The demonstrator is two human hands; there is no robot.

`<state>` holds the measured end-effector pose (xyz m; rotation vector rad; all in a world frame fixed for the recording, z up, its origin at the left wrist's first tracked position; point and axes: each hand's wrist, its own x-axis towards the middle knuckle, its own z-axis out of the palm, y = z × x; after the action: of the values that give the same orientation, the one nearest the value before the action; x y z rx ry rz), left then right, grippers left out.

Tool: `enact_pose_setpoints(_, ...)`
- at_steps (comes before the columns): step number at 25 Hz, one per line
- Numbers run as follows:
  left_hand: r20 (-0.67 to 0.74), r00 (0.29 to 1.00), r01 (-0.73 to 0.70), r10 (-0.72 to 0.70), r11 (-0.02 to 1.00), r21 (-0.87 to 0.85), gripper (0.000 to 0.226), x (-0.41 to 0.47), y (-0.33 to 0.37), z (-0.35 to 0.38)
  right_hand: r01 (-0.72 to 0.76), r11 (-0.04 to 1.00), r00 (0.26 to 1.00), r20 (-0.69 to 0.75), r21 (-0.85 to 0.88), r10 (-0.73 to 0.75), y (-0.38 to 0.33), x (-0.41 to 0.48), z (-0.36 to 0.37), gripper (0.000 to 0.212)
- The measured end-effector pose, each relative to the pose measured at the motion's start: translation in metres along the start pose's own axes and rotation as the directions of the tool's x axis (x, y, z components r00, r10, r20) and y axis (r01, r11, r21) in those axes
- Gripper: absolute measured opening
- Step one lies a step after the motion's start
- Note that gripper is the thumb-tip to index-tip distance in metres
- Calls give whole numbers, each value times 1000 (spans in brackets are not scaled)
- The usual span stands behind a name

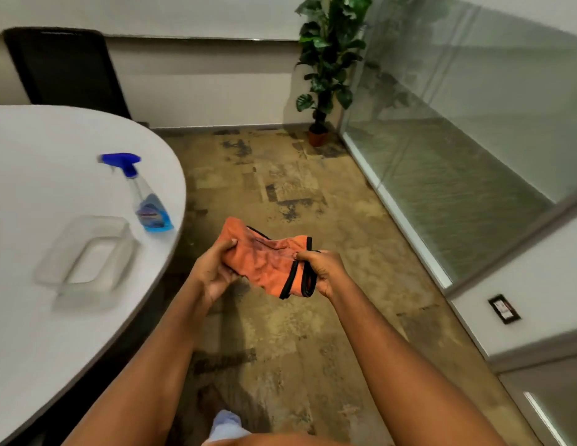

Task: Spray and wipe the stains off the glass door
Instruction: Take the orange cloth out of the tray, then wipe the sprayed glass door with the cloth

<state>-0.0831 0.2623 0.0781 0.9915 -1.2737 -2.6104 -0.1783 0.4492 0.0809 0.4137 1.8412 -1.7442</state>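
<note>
An orange cloth (264,257) with black trim is stretched between both hands above the floor. My left hand (213,272) grips its left end and my right hand (322,270) pinches its right, trimmed end. A spray bottle (145,197) with a blue trigger head and blue liquid stands upright near the edge of the white table (33,188), to the left of my hands. The glass wall (458,149) runs along the right side; I cannot make out stains on it.
A clear plastic container (87,262) sits on the table in front of the bottle. A black chair (65,69) stands behind the table. A potted plant (326,66) fills the far corner beside the glass. A wall outlet (504,309) is at the right. Patterned carpet (280,317) lies underfoot.
</note>
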Motion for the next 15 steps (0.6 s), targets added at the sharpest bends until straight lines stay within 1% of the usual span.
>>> enact_pose_setpoints(2,56,998,26,-26,1000,-8,42,-4,-31,39,-10,999,998,-63,50,13,9,-10,-56,10)
enact_pose_setpoints(3,80,996,39,-38,999,0,41,-5,-45,59,-15,997,995,-97,78,22,16,-14,-82,10)
enact_pose_setpoints(6,146,984,91,-98,995,51,20,-13,-89,128,-26,980,985,-164,199,60,33,-29,-160,12)
enact_pose_setpoints(8,199,969,126,-143,987,97,13,-17,-118,176,-7,959,975,-212,283,70,39,-40,-211,23)
enact_pose_setpoints(9,224,960,146,-169,982,118,13,-18,-132,199,2,952,969,-237,306,74,42,-45,-236,29)
enact_pose_setpoints(10,248,948,167,-197,976,136,18,-18,-147,222,12,944,963,-258,329,78,44,-50,-261,27)
enact_pose_setpoints(12,285,923,221,-256,964,151,26,-14,-173,259,-4,931,963,-249,365,102,48,-63,-300,13)
enact_pose_setpoints(13,315,903,251,-294,953,170,22,-12,-188,282,-18,918,964,-238,396,121,50,-69,-322,12)
enact_pose_setpoints(15,371,853,302,-367,927,224,14,-10,-216,327,-11,892,948,-280,452,153,54,-76,-364,15)
